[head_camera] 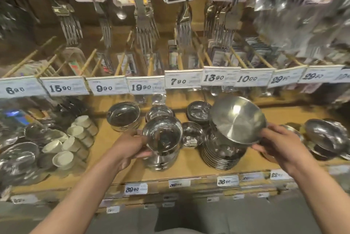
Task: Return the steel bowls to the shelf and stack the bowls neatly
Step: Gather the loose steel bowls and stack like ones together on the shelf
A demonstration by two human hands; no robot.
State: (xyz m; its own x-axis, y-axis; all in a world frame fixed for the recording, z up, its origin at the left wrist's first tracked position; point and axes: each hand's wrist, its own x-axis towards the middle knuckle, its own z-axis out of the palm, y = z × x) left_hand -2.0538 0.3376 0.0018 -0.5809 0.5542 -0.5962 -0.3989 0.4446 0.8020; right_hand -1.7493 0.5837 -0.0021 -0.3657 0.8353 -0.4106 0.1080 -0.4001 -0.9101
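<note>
My left hand [130, 148] grips the side of the top steel bowl [162, 136] of a short stack standing on the wooden shelf [117, 158]. My right hand [278, 145] holds a wide steel bowl [237, 118] by its near rim, tilted with its brushed underside toward me. That bowl hovers over a tall stack of matching wide bowls [221, 156]. One deep bowl [124, 115] stands alone behind my left hand. Small steel dishes [192, 136] and a dark stack of them [198, 112] sit between the two stacks.
Steel plates and white ramekins [73, 140] crowd the shelf's left side. More steel bowls [327, 137] pile up at the right. Price tags [140, 87] line the rail above, with packaged forks [144, 27] hanging over it. A lower shelf edge [170, 184] carries more tags.
</note>
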